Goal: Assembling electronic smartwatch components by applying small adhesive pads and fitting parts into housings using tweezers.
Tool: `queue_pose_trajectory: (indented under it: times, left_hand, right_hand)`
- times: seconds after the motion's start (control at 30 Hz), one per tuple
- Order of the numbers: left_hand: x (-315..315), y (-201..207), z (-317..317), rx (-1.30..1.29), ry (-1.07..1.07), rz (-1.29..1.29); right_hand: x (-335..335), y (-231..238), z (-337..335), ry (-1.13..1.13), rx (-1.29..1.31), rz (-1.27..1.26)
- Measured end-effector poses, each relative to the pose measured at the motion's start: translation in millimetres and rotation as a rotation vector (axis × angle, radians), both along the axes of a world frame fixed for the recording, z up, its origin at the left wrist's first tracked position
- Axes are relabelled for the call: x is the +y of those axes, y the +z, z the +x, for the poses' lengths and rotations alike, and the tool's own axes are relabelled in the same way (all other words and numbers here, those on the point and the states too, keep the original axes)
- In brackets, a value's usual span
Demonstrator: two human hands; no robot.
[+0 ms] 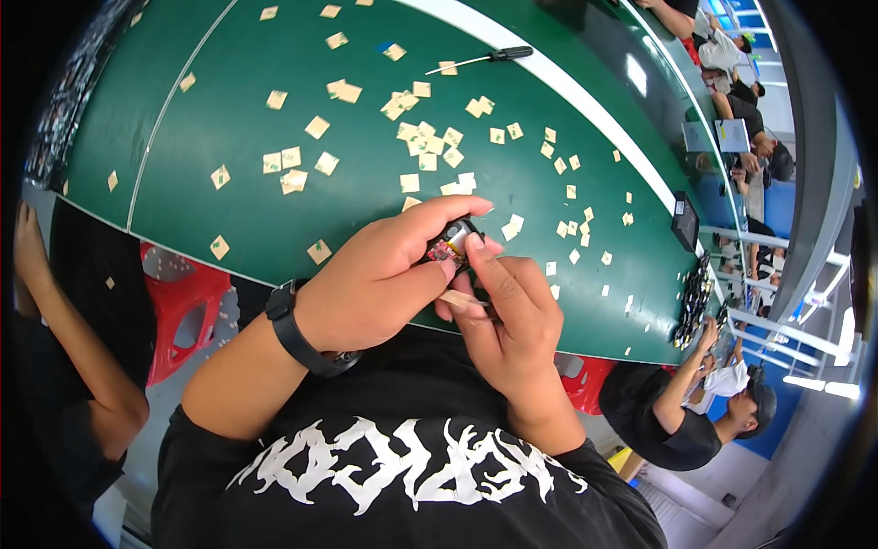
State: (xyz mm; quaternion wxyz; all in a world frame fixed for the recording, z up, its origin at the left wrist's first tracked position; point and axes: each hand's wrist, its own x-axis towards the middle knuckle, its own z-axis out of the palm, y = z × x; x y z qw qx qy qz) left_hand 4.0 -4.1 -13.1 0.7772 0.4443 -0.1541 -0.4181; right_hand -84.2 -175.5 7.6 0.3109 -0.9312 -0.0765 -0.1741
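Note:
Close in front of my chest, above the table's near edge, both hands are closed on a small black device [450, 245] with a silvery face and reddish bits along its lower part. My left hand [389, 265] wraps it from the left, thumb along its lower side. From the right, my right hand [517, 311] presses its thumb or fingertip on the device's upper right edge. A thin beige piece [462, 299] pokes out between the lower fingers of my right hand. The fingers cover much of the device, so its exact kind cannot be made out.
Many small beige squares [425, 142] lie scattered over the green table [229, 55]. A screwdriver [510, 54] rests at the far side. Rightward are a black box [684, 221] and a heap of black parts [693, 306]. Red stools [187, 311] and co-workers flank me.

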Motion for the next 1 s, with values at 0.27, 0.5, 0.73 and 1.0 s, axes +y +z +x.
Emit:
queue_pose_trajectory:
  times: [0.27, 0.5, 0.73, 1.0]
  left_hand:
    - [-14.5, 5.4, -4.7, -0.057, 0.2, 0.197]
    - [-20.5, 2.4, -11.6, -0.096, 0.354, 0.25]
    - [-29.5, 10.3, -18.9, -0.147, 0.506, 0.373]
    - [29.6, 7.6, 29.5, -0.549, 0.826, 0.894]
  right_hand:
    - [-69.1, 13.7, -36.8, -0.217, 0.047, 0.211]
    - [-117.4, 28.3, -89.8, -0.289, -0.048, 1.245]
    - [-114.0, 83.5, -77.7, 1.147, -0.237, 1.95]
    - [-160.9, 87.8, -80.9, 1.042, -0.158, 1.987]
